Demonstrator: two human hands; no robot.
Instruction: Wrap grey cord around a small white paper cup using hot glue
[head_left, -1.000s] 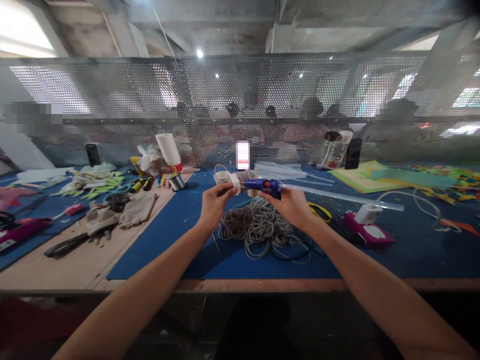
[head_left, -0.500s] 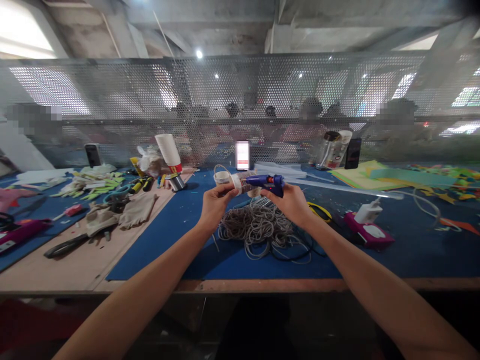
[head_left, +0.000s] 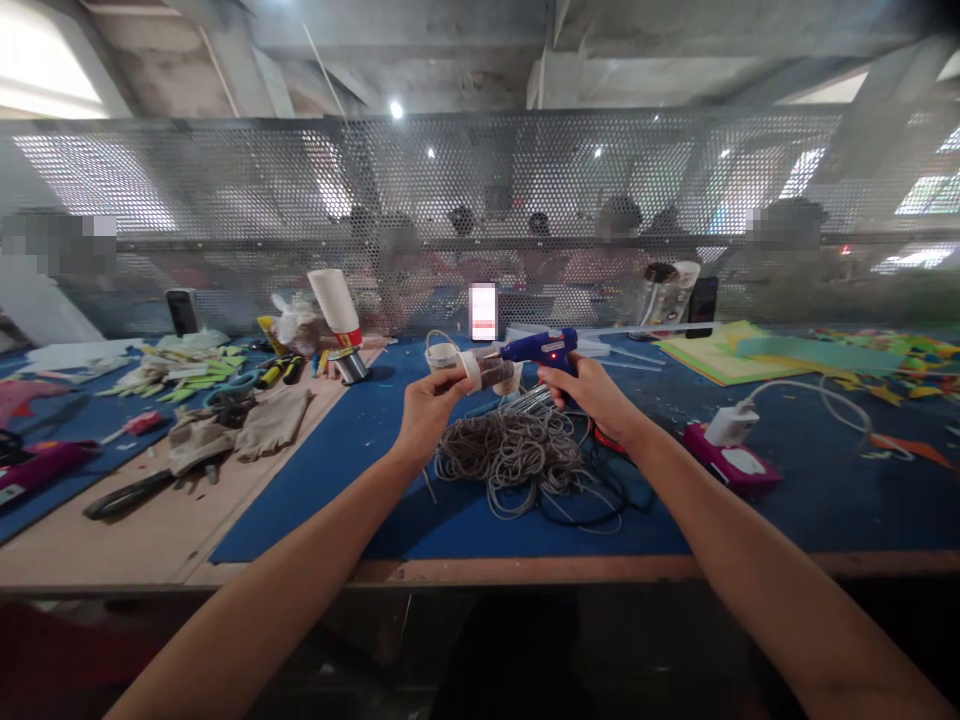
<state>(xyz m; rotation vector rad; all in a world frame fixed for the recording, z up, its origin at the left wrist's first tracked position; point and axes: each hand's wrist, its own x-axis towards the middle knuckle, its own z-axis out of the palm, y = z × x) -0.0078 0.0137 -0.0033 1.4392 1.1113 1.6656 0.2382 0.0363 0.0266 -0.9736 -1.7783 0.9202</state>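
Observation:
My left hand (head_left: 431,405) pinches a small clear cylinder with a white end (head_left: 471,370), held sideways above the mat. My right hand (head_left: 592,395) is wrapped round the handle of a blue glue gun (head_left: 540,347), whose small red light is lit. The gun's nozzle points left and meets the upper side of the cylinder; whether they touch is hard to tell. A clear glue stick (head_left: 660,328) juts from the gun's back. Below both hands lies a tangled heap of grey cord (head_left: 517,455), and behind my left hand stands a white cup (head_left: 444,355) with a looped handle.
Stacked paper cups (head_left: 334,300) lean on a can at the back left. Gloves (head_left: 274,422) and black-handled scissors (head_left: 131,495) lie left. At right are a magenta power block (head_left: 731,460) with a white charger and coloured sheets (head_left: 720,360). A mesh screen (head_left: 450,180) stands behind; people show through.
The glue gun has tilted up and moved slightly right, its glue stick rising with it. My right hand has shifted lower on the handle. The left hand has hardly moved.

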